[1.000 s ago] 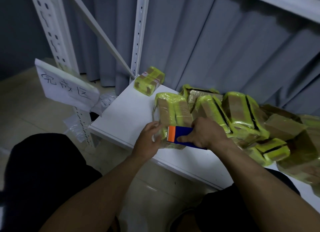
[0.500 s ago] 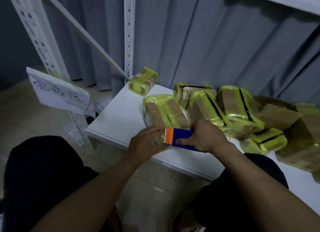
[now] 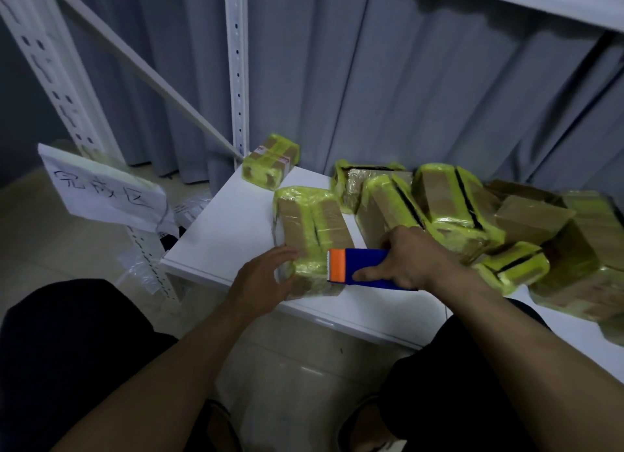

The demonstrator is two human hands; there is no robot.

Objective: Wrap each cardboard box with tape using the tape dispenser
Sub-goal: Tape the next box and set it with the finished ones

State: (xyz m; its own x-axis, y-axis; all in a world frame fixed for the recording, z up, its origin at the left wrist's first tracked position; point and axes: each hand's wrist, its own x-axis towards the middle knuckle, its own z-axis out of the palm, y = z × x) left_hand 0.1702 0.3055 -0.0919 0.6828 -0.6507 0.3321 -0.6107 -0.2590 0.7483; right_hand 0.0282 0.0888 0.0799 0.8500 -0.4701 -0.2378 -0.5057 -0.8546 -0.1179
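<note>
Cardboard box [image 3: 310,228] in left hand [image 3: 266,279] grip: matt brown card w/ glossy, crinkly yellow-green tape. Tape dispenser [image 3: 366,267] in right hand [image 3: 415,259] grip: smooth plastic. Under both: shelf board [image 3: 223,235], smooth white, slight sheen. Beyond grips: matt cloth curtain [image 3: 405,97], painted metal uprights [image 3: 238,80].

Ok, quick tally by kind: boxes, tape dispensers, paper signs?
Cardboard boxes: at least 8; the heap on the right is too blurred for more.
Tape dispenser: 1, in the right hand.
Paper sign: 1.
Total: at least 10.
</note>
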